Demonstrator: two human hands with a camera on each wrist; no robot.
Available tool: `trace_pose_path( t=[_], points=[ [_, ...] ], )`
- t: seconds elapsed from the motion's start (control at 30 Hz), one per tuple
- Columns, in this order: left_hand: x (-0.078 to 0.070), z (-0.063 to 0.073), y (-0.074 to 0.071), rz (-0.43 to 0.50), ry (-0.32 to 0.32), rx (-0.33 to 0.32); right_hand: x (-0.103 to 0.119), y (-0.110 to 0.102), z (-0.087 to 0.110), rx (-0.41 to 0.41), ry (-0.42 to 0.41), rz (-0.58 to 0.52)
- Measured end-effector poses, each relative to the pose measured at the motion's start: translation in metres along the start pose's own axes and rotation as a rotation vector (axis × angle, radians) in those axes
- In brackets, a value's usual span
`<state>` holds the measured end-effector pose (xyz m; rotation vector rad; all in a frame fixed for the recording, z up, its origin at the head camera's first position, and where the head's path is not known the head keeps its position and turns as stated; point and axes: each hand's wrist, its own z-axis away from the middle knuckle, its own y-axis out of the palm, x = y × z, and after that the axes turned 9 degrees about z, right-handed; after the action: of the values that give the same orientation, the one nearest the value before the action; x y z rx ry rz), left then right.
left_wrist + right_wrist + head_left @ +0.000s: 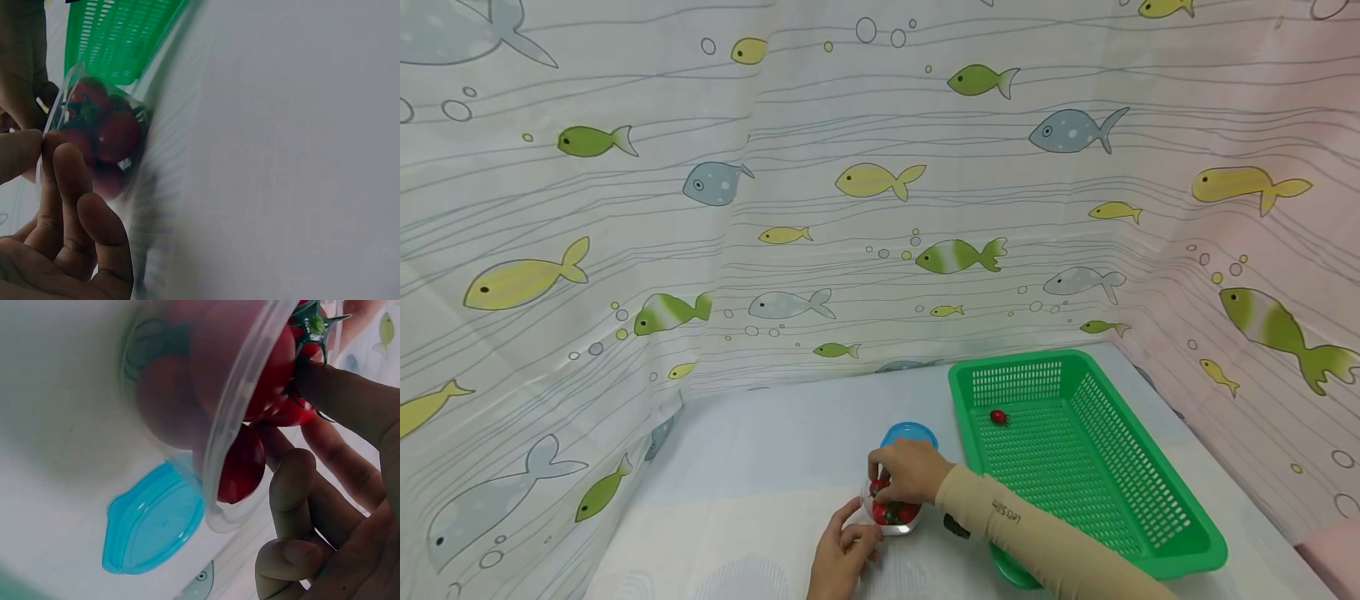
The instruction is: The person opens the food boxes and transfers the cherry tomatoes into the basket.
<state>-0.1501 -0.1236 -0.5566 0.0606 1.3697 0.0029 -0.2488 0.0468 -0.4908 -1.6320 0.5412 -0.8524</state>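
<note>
A clear plastic container (901, 530) packed with red cherry tomatoes (119, 137) stands on the table in front of me. My left hand (842, 554) pinches its near rim between thumb and fingertip, as the left wrist view shows. Over the container's opening is my right hand (910, 471), its thumb and fingers around a cherry tomato (290, 414) at the top of the pile. Green stems show on some tomatoes. A blue lid (910, 430) lies just behind the container, partly covered by the right hand in the head view.
To the right stands a green slotted basket (1210, 542) with one cherry tomato (997, 417) near its far left corner. My right forearm passes over the basket's near left edge. Fish-patterned curtain (880, 275) surrounds the table at the back and sides.
</note>
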Motion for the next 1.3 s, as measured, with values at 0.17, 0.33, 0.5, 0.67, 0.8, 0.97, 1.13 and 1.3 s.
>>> trace_pose_path(
  t=[0.17, 0.33, 0.5, 0.67, 0.8, 0.97, 1.13, 1.3],
  points=[
    [0.001, 0.000, 0.000, -0.003, 0.008, -0.001, 0.000, 0.000, 0.000, 0.011, -0.005, -0.006],
    [0.000, 0.001, 0.001, -0.002, 0.001, 0.002, -0.002, 0.000, -0.001, 0.016, -0.006, -0.017],
    [0.000, 0.001, 0.001, 0.002, 0.000, 0.009, -0.004, -0.005, 0.000, -0.005, -0.030, -0.032],
    [0.000, 0.001, 0.000, 0.008, 0.003, 0.016, -0.005, -0.015, 0.003, -0.033, -0.056, -0.041],
    [0.001, 0.001, 0.000, 0.003, 0.004, 0.016, -0.006, -0.021, 0.005, -0.065, -0.068, -0.032],
    [0.000, 0.001, 0.000, 0.001, 0.010, 0.010, -0.010, -0.026, 0.008, -0.110, -0.070, -0.009],
    [-0.001, 0.001, -0.001, -0.001, 0.011, 0.010, -0.016, -0.034, 0.010, -0.124, -0.033, -0.033],
    [-0.001, -0.001, -0.001, -0.008, 0.007, 0.010, -0.022, -0.048, 0.013, -0.171, -0.021, -0.083]
  ],
)
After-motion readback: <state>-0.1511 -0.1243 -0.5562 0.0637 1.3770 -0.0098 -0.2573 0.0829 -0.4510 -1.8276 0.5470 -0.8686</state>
